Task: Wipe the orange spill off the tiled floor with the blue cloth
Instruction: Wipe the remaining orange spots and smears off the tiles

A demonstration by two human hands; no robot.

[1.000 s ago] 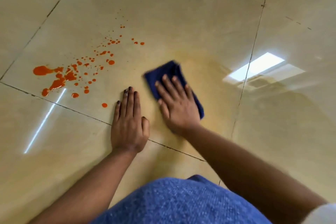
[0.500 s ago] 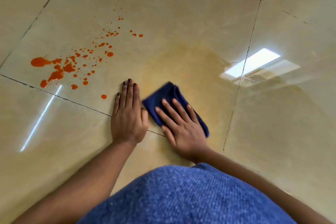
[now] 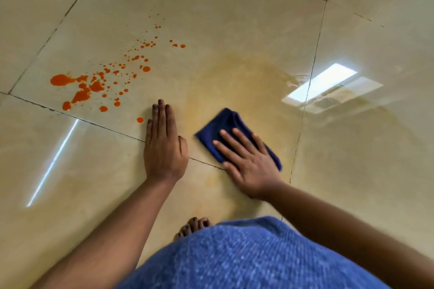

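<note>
Right hand [image 3: 249, 166] flat on cloth [image 3: 229, 129]; left hand [image 3: 164, 148] beside it, left; spill [image 3: 82, 94] further left on floor [image 3: 234, 19].

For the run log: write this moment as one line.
right hand flat on blue cloth | left hand flat on floor | orange spill unwiped

No text, label, brand, number or sign can be read anywhere in the head view.
</note>
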